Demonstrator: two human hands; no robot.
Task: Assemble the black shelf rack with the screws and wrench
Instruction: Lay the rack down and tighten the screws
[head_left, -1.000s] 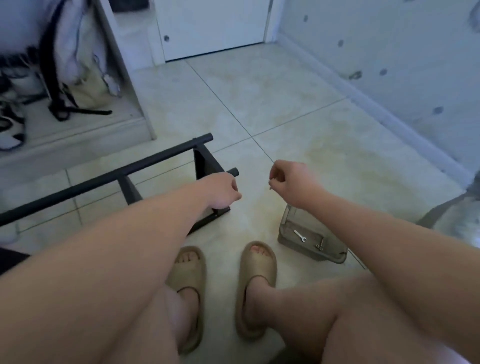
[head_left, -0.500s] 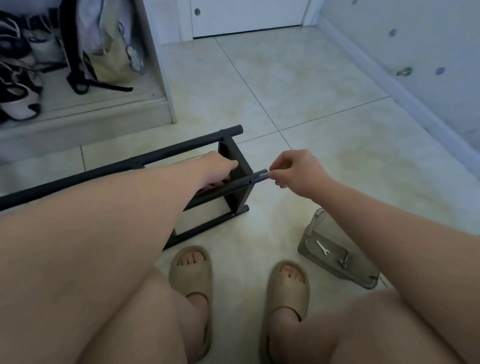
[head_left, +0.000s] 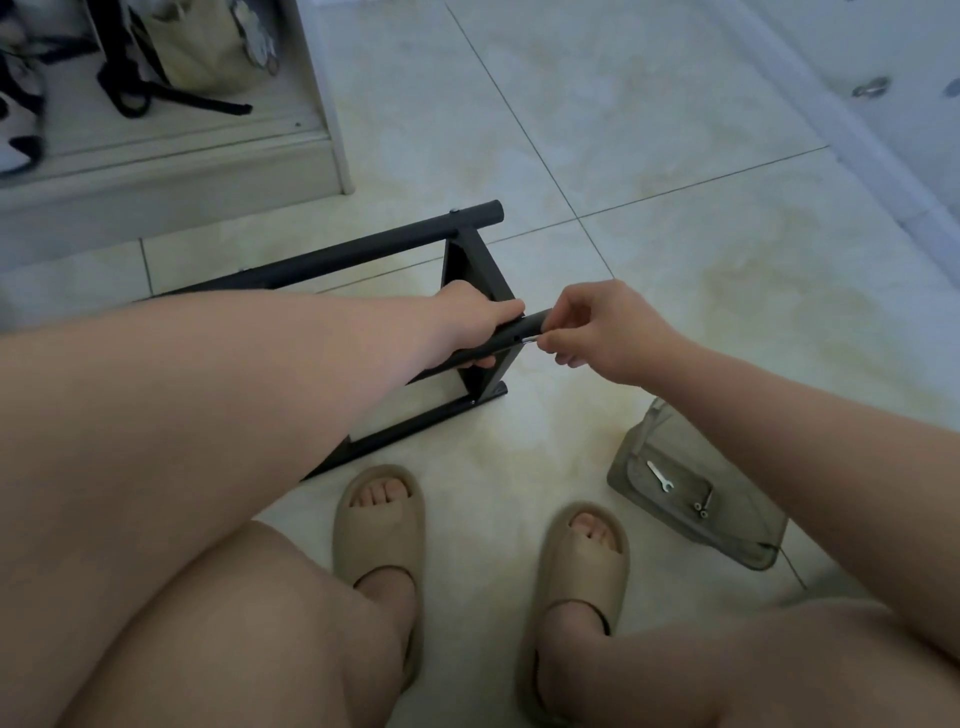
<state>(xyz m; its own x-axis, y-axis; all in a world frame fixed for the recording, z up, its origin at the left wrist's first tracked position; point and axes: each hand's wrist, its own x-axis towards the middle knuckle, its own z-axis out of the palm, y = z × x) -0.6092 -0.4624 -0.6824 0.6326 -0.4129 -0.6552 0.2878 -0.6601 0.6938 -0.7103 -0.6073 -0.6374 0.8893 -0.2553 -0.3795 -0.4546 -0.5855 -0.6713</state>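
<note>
Black tubular metal shelf rack (head_left: 332, 260) lies on the pale tiled floor (head_left: 675, 260), centre-left of frame. I find it partly built: a long upper rail and a lower rail are already joined to one upright end frame, and a small fastener appears seated at the lower corner joint.

Left hand (head_left: 475, 317), centre of frame, has its fingers curled round a black cross tube (head_left: 511, 335), holding it against the end frame. Right hand (head_left: 608, 332), just to its right, pinches a small silver screw (head_left: 529, 340) between thumb and fingers, with the screw's tip at a hole near the tube's end. I cannot tell whether the thread has caught.

Small flat silver wrench (head_left: 658, 475) lies in a translucent grey plastic box (head_left: 743, 530), lower right, with two spare screws (head_left: 701, 508) just beside it.

My assessment is mid-task. This joint is being started by hand. Wrench tightening and the spare screws remain. The rack's far end is hidden behind the left arm, so I cannot assess it.
</note>
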